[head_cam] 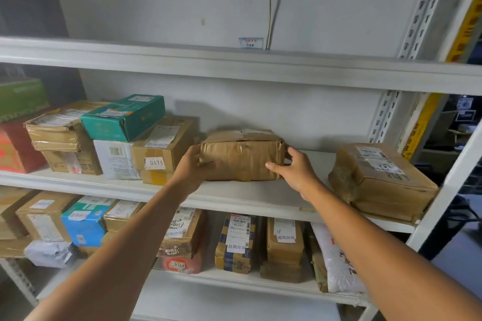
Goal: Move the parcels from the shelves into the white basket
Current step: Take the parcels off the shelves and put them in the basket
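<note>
A brown taped cardboard parcel [243, 156] sits on the middle shelf [234, 191] of a white metal rack. My left hand [194, 167] grips its left end, thumb across the front face. My right hand [293, 168] holds its right end, thumb on the front and fingers round the side. The parcel rests on the shelf board between both hands. The white basket is out of view.
Another brown parcel [380, 180] lies at the shelf's right end. A stack of boxes with a teal box [125, 118] on top fills the left. The lower shelf [234, 281] holds several parcels. The rack upright [443, 190] stands at right.
</note>
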{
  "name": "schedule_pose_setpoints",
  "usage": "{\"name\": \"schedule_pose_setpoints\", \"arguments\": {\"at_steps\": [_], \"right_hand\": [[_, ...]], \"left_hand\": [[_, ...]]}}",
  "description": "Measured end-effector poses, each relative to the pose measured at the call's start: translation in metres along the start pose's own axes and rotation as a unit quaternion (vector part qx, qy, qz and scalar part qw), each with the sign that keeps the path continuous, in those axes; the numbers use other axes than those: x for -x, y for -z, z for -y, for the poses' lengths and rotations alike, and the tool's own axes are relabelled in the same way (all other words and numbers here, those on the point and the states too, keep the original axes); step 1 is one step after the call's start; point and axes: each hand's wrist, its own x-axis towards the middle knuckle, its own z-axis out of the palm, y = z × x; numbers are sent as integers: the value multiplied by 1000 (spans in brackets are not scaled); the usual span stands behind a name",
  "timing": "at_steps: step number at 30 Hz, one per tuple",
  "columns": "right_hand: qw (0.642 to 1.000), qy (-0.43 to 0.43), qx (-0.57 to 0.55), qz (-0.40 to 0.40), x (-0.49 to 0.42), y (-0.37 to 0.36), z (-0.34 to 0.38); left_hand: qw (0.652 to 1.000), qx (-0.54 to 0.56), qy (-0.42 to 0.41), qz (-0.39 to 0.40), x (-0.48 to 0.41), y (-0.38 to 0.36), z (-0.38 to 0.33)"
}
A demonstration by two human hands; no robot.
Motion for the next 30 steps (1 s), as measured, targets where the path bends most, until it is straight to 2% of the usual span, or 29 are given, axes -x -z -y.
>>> {"name": "schedule_pose_setpoints", "arguments": {"at_steps": [4,9,14,24,30], "right_hand": [[999,-16,-33,-15,5,17,2],[991,-52,-123,-7,2,42,4],[975,-82,-208,14,-2,65,9],[970,-103,-220,22,1,77,18],[988,-44,-148,3,11,59,32]], "left_hand": [[999,38,-13,12,7,-10,-9],[998,-10,-57,30,12,-15,-19],[994,-63,-94,11,15,-21,-32],[987,-98,-124,0,20,-23,-45],[996,-46,-81,-5,17,-16,-45]]}}
